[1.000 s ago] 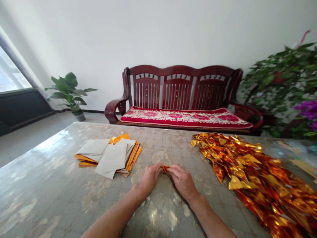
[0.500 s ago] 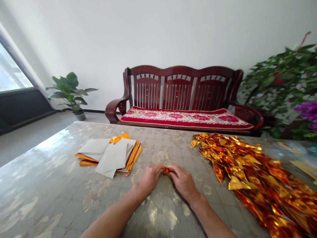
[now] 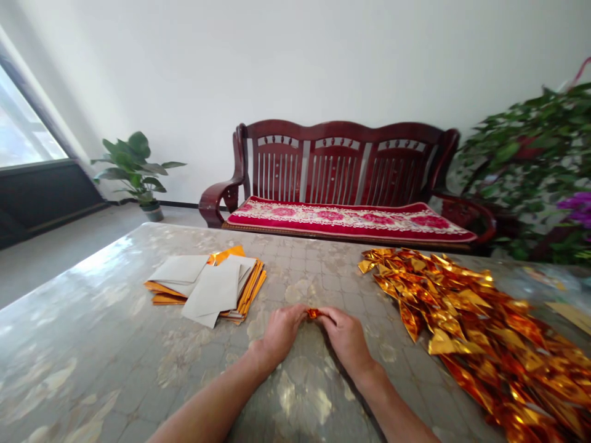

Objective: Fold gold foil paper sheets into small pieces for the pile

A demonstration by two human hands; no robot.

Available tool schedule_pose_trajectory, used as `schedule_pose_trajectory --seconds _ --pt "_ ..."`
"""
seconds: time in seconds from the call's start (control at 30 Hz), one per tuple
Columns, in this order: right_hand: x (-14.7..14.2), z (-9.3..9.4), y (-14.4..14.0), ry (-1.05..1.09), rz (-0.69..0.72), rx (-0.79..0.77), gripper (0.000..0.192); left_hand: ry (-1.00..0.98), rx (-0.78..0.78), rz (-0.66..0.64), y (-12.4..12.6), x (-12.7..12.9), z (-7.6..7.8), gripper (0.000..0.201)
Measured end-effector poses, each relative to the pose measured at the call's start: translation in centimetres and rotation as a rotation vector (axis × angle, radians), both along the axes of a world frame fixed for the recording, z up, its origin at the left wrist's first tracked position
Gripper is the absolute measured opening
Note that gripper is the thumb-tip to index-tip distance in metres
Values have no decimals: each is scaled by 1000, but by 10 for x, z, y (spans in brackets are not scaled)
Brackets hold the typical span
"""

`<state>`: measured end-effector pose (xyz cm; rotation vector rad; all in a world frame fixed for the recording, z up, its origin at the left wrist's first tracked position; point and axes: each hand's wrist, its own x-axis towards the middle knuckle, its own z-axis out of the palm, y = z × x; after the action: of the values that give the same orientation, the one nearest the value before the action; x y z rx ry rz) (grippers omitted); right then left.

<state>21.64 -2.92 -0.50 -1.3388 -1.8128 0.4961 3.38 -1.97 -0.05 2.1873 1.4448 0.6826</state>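
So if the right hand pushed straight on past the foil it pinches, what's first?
Most likely the left hand: the right hand points leftward toward it, with the small orange foil piece between them. Exact depth is hard to judge from this single view.

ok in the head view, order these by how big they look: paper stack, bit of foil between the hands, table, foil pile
1. Table
2. Foil pile
3. Paper stack
4. Bit of foil, partly hidden by the fingers
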Motion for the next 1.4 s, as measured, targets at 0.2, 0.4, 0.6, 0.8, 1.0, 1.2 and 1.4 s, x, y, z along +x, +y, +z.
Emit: schedule_pose_trajectory --seconds 0.2,0.4,0.6,0.8,1.0,1.2,1.4 --pt "0 -3 -1 -113 -5 83 22 168 108 49 -3 1 4 25" --pt "0 -3 -2 -167 29 144 22 255 193 33 -3 0 2 26" --pt "-1 -2 -3 -168 61 170 22 279 218 -1 -5 2 2 26" --pt "-2 0 -4 -185 81 219 24 281 221 -40 -5 1 0 25" --pt "-2 0 -3 -212 87 235 24 272 217 -59 -5 1 -2 23" --pt "-1 -1 -3 -260 93 232 26 301 187 -72 -6 3 0 25" --pt "-2 0 -5 -299 110 244 29 335 170 -101 -6 5 2 26"
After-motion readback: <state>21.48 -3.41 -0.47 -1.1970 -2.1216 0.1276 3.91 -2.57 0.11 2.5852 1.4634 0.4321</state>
